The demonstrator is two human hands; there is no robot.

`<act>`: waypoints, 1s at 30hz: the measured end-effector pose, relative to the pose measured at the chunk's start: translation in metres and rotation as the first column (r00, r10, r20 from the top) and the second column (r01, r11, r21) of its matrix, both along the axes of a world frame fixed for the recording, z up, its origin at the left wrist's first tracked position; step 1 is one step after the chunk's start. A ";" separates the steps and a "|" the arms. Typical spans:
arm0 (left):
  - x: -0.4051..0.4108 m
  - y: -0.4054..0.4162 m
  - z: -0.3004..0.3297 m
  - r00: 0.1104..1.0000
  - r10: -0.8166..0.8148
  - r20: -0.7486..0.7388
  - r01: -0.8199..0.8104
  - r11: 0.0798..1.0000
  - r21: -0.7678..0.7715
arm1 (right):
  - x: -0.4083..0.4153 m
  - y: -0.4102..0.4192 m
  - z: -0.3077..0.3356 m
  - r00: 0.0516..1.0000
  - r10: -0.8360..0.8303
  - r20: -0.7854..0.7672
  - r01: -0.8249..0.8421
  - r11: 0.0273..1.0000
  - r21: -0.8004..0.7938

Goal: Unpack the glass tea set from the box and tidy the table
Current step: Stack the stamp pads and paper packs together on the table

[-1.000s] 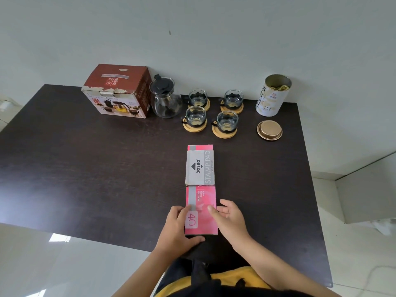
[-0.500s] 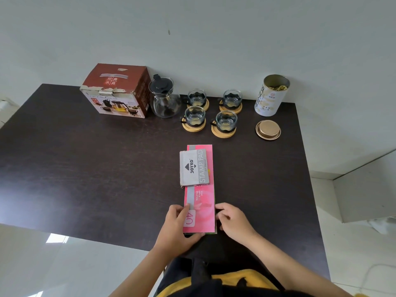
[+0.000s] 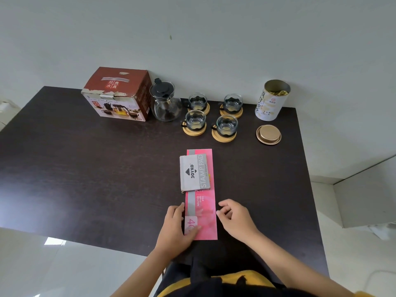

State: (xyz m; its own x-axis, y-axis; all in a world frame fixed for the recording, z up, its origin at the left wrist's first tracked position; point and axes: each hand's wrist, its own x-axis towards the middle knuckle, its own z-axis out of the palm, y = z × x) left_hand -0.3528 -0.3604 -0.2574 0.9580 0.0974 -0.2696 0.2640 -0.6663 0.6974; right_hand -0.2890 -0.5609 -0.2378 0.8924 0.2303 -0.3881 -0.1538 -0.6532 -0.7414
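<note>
Head view, lower centre: left hand (image 3: 176,227) grips pink packet (image 3: 205,213), thumb over "40"; right hand (image 3: 235,219), fingers loosely curled, touches its edge; grey box (image 3: 194,173) reads "JOYKO STAMP PAD".

Matt dark wood-grain table (image 3: 85,168)

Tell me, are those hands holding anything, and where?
The left hand holds the pink booklet at its near left corner, thumb on top. The right hand only touches its right edge.
</note>
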 end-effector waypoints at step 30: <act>0.015 -0.001 0.001 0.995 0.073 -0.070 -0.079 0.993 -0.086 | 0.007 0.013 -0.009 0.997 0.019 -0.072 -0.016 0.999 0.041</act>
State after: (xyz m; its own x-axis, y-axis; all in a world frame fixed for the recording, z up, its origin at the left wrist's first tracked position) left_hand -0.3375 -0.3612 -0.2560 0.9285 0.1421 -0.3430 0.3590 -0.5790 0.7320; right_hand -0.2817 -0.5478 -0.2471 0.8580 0.2624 -0.4417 -0.1969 -0.6261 -0.7545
